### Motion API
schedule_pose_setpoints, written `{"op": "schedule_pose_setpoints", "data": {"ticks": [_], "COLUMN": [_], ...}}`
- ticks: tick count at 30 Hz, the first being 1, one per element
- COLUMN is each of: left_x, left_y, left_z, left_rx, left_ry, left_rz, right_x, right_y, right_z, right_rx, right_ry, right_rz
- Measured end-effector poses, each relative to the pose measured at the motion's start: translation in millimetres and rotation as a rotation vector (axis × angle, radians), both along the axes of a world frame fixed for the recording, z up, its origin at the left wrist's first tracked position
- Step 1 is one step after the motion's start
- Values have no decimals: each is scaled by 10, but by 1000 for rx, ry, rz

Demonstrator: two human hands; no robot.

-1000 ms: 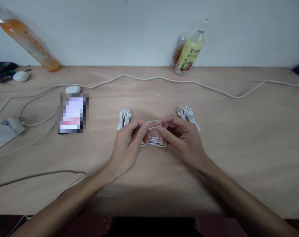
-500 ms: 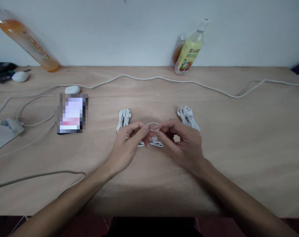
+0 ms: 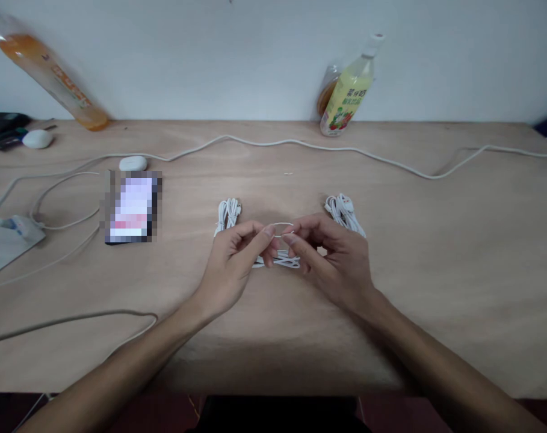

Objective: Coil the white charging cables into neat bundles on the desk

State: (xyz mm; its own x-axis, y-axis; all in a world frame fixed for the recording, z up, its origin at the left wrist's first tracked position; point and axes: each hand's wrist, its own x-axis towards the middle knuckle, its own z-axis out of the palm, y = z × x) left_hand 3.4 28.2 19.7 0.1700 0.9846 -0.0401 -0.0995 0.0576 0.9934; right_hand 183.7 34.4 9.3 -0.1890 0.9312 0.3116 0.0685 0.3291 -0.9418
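Note:
A thin white tie [image 3: 283, 224], bent into a small loop, spans the gap between my hands. My left hand [image 3: 237, 255] pinches one side of it between thumb and forefinger. At the other side, my right hand [image 3: 334, 255] has its thumb and forefinger closed on the tie. Just beneath my fingertips a white cable [image 3: 286, 260] lies on the table, partly hidden by both hands. Beyond my left hand is a coiled white cable bundle [image 3: 228, 211], and another bundle [image 3: 344, 210] rests beyond my right hand.
A phone [image 3: 133, 207] and a white earbud case [image 3: 133, 163] lie at the left. One long white cord [image 3: 291, 142] crosses the wooden table [image 3: 435, 270]. Against the wall lean an orange drink bottle [image 3: 52, 84] and a yellow drink bottle [image 3: 349, 90].
The right fingertips have shifted slightly at the tie, and its loop shows wider between the hands. My left hand has stayed nearly in place.

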Motion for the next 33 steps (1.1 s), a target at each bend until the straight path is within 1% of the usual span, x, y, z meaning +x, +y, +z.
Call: {"op": "schedule_pose_setpoints", "data": {"ticks": [9, 15, 26, 33], "left_x": [-7, -8, 4, 24], "left_y": [-14, -24, -35, -55], "left_z": [39, 51, 65, 66], "left_rx": [20, 42, 61, 92], "left_ry": [62, 120, 122, 198], "left_rz": [27, 40, 56, 54], "right_x": [-11, -14, -12, 18], "right_y": [0, -1, 2, 13], "right_z": [8, 23, 31, 46], "right_rx": [-34, -20, -24, -34], "right_ry": [8, 4, -14, -82], "right_rz": [-12, -19, -22, 57]}}
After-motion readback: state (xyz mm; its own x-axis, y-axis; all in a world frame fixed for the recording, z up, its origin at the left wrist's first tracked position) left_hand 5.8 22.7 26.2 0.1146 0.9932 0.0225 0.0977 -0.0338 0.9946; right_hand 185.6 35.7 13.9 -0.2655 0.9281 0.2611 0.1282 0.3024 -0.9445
